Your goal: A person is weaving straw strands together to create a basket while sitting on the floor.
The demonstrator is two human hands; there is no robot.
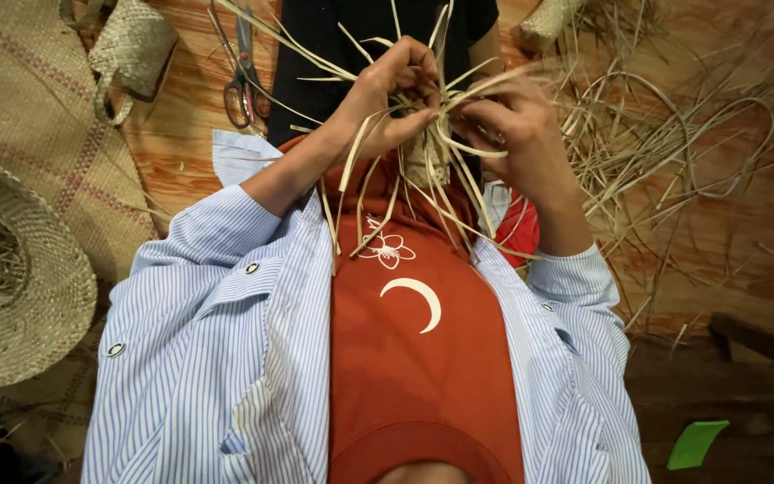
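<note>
Warm light, dim corners, fisheye edges.

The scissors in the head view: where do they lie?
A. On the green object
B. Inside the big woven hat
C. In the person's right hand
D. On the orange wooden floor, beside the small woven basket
D: the scissors lie on the wooden floor next to the small woven basket, while both the left hand and the right hand hold only straw strips.

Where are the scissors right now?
In the head view, the scissors lie on the wooden floor at upper left, just beyond the left hand, between a small woven basket and the person's dark clothing.
</note>
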